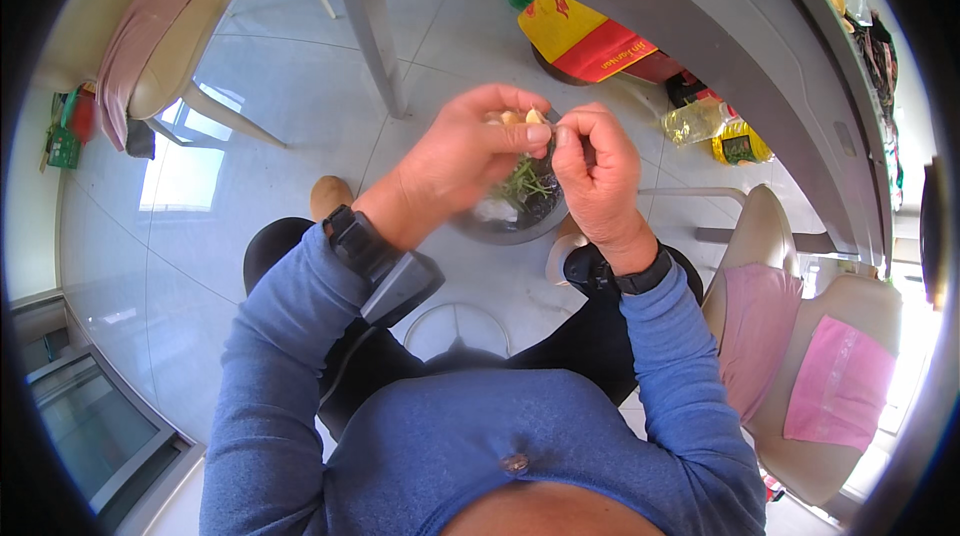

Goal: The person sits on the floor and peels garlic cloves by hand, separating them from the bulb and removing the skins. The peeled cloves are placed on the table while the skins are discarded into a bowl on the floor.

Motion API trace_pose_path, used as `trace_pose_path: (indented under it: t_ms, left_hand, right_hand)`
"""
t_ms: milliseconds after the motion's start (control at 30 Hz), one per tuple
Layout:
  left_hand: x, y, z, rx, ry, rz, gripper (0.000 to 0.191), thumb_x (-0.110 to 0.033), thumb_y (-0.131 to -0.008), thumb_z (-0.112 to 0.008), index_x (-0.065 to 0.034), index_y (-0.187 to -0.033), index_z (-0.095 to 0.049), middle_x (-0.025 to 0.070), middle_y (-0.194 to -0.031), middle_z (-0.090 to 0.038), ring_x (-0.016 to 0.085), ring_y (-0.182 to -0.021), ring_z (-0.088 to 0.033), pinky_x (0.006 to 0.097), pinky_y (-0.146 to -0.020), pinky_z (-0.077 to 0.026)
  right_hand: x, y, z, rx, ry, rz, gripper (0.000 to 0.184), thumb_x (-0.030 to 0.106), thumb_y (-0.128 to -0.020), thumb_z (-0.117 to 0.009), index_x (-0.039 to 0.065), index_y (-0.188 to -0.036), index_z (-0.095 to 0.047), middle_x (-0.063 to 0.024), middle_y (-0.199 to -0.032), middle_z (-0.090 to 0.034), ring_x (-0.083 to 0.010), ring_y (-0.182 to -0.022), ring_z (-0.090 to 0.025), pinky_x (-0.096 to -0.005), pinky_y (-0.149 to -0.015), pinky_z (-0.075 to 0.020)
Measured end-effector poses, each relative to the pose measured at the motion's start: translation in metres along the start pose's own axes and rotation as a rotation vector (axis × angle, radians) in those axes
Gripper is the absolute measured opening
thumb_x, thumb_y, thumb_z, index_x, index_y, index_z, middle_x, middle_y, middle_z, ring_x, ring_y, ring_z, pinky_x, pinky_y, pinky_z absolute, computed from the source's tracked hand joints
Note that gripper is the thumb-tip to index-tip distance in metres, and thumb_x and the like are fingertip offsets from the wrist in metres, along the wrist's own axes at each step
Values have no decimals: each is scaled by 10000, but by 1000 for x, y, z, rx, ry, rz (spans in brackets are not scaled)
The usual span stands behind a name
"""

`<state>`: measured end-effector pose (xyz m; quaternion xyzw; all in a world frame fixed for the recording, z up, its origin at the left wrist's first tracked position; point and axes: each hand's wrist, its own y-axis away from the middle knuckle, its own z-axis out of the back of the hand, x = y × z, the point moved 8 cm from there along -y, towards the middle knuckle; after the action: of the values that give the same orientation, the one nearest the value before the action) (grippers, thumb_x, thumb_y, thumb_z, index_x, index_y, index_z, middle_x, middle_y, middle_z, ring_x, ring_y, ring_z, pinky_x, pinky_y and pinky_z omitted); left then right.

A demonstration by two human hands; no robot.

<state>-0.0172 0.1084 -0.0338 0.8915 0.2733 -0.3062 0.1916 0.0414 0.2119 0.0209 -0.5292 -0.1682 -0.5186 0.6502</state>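
My left hand curls around several pale garlic cloves, which show between its fingers and thumb. Close against its thumb tip, my right hand pinches a small pale piece of garlic with thumb and index finger. That piece is mostly covered by the fingertips, so its shape is unclear. Below both hands, on the floor between my feet, stands a round bin or basin with a dark lining. Green stems and whitish scraps lie in it, partly hidden by my left hand.
A grey table arches over the far side, one leg reaching the tiled floor. Beneath it are a yellow-and-red box and plastic bottles of oil. Chairs with pink cloths stand right; another chair stands far left.
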Motion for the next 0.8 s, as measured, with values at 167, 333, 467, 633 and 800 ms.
trace_pose_path:
  t_ms: [167, 333, 467, 633, 800]
  left_hand:
    - [1, -3, 0, -46, 19, -41, 186, 59, -823, -663, -18, -986, -618, 68, -880, -647, 47, -558, -488, 166, -395, -303]
    - [-1, 0, -2, 17, -48, 21, 229, -51, -844, -663, 16, -1035, -556, 130, -998, -640, 136, -809, -574, 233, -681, -477]
    - [-2, 2, -5, 6, -26, 25, 210, -68, -864, -639, 18, -1039, -561, 138, -1025, -637, 128, -824, -555, 235, -707, -470]
    - [-2, 1, -2, -96, 115, 19, 126, 14, -877, -581, -5, -999, -609, 136, -919, -649, 55, -556, -472, 166, -401, -294]
    - [1, -2, 3, -106, 148, 15, 71, -14, -885, -572, -21, -953, -590, 115, -847, -626, 55, -510, -420, 178, -381, -267]
  right_hand:
    - [-10, 2, 8, -79, -55, -95, 18, 11, -897, -564, 13, -892, -547, -37, -833, -529, -102, -700, -478, -234, -632, -425]
    - [-12, 1, 16, -143, -2, -90, 37, 31, -933, -542, 14, -901, -537, 31, -797, -478, -23, -668, -403, -176, -587, -373]
    - [-21, 0, 23, -149, 41, -188, 42, 28, -922, -559, 14, -883, -551, 43, -782, -495, -14, -660, -417, -179, -575, -376]
    - [-30, 1, 15, 1, 66, -277, 29, 20, -908, -581, 6, -883, -575, 34, -815, -531, -19, -681, -451, -182, -593, -399]
    - [-23, -2, 14, -13, 61, -183, 72, 18, -839, -626, 7, -909, -614, -61, -837, -603, -123, -716, -576, -258, -631, -464]
